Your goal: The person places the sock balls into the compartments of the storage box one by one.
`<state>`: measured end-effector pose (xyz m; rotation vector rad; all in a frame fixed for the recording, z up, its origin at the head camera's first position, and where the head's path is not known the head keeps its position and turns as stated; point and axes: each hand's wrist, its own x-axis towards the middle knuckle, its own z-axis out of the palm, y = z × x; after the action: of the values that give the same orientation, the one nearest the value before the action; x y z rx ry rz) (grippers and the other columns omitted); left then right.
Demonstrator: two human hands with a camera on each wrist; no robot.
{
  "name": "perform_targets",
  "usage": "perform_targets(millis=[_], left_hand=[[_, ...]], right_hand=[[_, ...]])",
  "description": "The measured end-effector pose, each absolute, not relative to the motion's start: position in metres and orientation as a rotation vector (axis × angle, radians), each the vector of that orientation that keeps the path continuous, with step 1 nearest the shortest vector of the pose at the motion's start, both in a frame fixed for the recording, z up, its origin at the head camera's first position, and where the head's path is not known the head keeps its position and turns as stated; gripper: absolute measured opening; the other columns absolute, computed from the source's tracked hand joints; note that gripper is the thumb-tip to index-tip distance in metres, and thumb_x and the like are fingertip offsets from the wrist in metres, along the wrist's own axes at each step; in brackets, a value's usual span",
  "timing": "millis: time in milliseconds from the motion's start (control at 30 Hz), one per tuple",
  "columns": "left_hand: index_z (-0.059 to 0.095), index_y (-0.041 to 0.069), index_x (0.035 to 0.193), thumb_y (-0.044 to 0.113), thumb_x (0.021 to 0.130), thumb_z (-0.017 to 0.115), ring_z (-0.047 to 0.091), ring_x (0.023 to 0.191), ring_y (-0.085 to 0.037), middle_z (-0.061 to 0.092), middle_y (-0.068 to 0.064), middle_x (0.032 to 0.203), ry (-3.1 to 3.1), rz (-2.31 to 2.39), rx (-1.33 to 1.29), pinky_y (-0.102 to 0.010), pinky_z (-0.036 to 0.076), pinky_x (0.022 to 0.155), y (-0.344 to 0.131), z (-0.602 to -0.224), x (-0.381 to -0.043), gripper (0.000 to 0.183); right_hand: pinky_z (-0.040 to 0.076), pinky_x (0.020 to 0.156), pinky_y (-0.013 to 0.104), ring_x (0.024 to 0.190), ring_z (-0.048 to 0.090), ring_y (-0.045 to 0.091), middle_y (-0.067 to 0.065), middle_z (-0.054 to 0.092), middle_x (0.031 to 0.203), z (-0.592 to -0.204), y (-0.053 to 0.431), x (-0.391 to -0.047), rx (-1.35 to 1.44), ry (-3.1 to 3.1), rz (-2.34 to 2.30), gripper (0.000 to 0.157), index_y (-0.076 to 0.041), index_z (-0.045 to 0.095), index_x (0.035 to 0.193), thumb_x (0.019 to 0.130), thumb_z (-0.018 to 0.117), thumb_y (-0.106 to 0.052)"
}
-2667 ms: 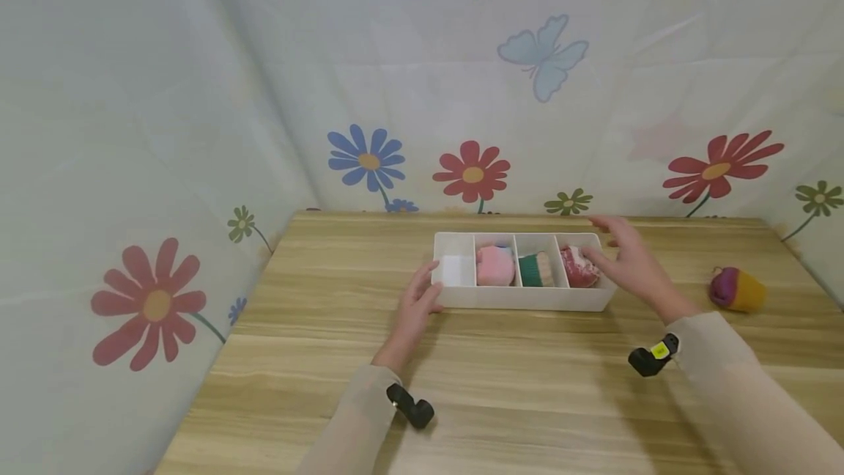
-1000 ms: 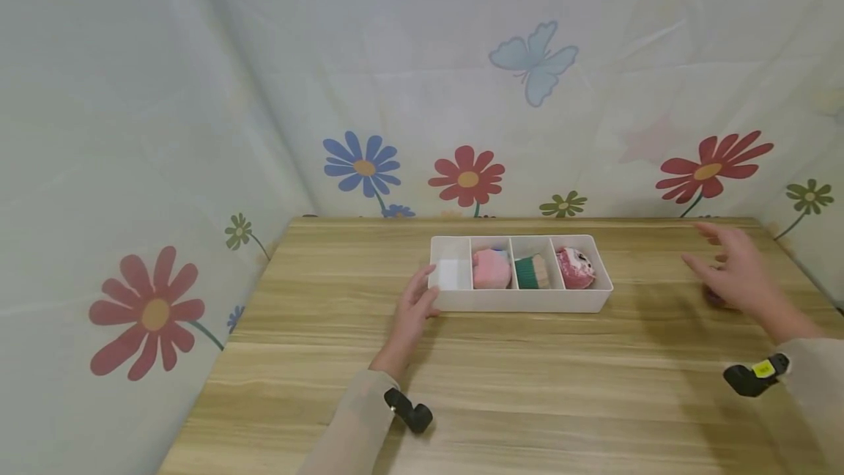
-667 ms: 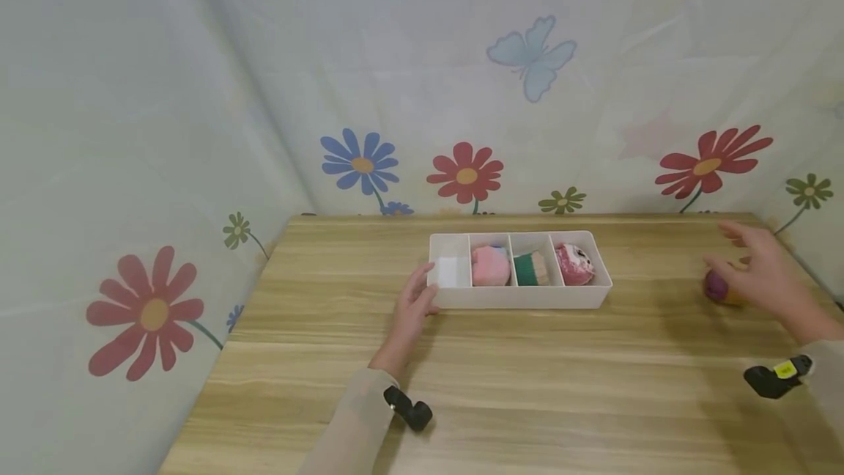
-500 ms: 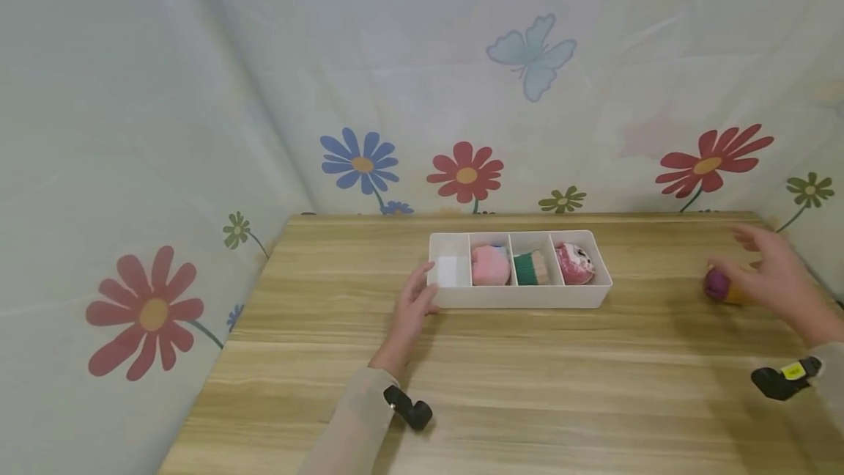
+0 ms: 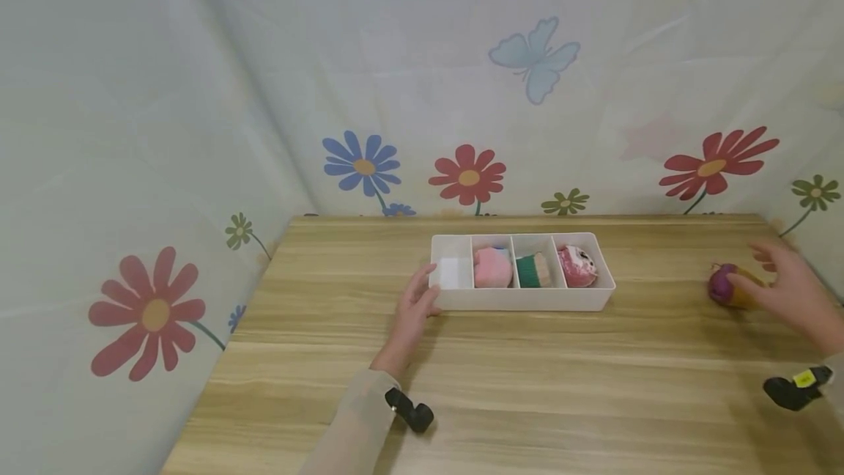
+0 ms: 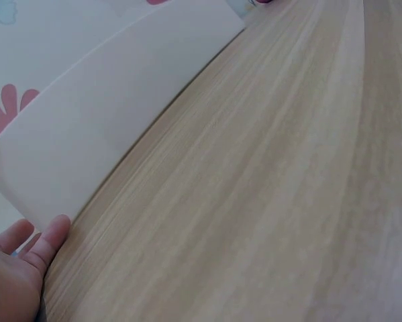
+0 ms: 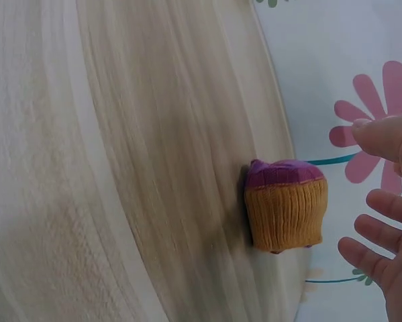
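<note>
A white divided box (image 5: 521, 300) stands on the table, and my left hand (image 5: 410, 314) rests against its left end. In the left wrist view, the fingers (image 6: 51, 240) touch the lower corner of the box. Three rolled socks lie in its compartments: a pink sock (image 5: 492, 267), a green and beige sock (image 5: 532, 270) and a red and white sock (image 5: 578, 267). The leftmost compartment shows its bare floor. My right hand (image 5: 794, 292) is over a purple and mustard rolled sock (image 7: 286, 206); in the right wrist view its spread fingers are apart from the sock.
The wooden table (image 5: 514, 387) ends at the back against a white cloth backdrop (image 5: 395, 57) printed with flowers and a butterfly. A dark wrist camera (image 5: 410, 409) sits on the left sleeve, another wrist camera (image 5: 794, 389) on the right.
My right hand has left the red and white sock in the box's right compartment and moved right, to above the purple and mustard sock. My left hand stays at the box.
</note>
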<state>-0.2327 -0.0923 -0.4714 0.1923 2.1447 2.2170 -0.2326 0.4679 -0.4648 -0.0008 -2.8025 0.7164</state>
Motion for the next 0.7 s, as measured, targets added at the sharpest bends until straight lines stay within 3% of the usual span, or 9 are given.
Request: perform_targets(millis=[200,467,700], left_hand=[[0.041,0.009,0.139,0.013,0.097,0.048,0.046,0.113,-0.028,0.036,-0.018,0.142,2.13,2.226,0.181,-0.055,0.044,0.087,-0.092,-0.472,-0.232,0.043],[0.039,0.005,0.139,0.011,0.097,0.048,0.048,0.111,-0.028,0.039,-0.022,0.139,2.136,2.247,0.216,-0.056,0.044,0.085,-0.092,-0.471,-0.231,0.043],[0.039,0.006,0.14,0.012,0.097,0.048,0.048,0.11,-0.027,0.04,-0.022,0.138,2.119,2.25,0.215,-0.057,0.043,0.087,-0.092,-0.471,-0.231,0.044]], right_hand=[[0.035,0.077,0.07,0.103,0.033,0.06,0.044,0.031,0.123,-0.496,0.498,-0.247,-0.068,-2.857,0.66,0.088,0.011,0.017,0.141,0.087,0.062,-0.042],[0.034,0.077,0.069,0.1,0.03,0.058,0.045,0.028,0.115,-0.463,0.46,-0.224,-0.058,-2.899,0.599,0.086,0.023,0.021,0.13,0.087,0.063,-0.038],[0.035,0.075,0.071,0.098,0.029,0.06,0.048,0.023,0.115,-0.462,0.447,-0.219,-0.099,-2.93,0.656,0.085,0.021,0.019,0.13,0.087,0.062,-0.038]])
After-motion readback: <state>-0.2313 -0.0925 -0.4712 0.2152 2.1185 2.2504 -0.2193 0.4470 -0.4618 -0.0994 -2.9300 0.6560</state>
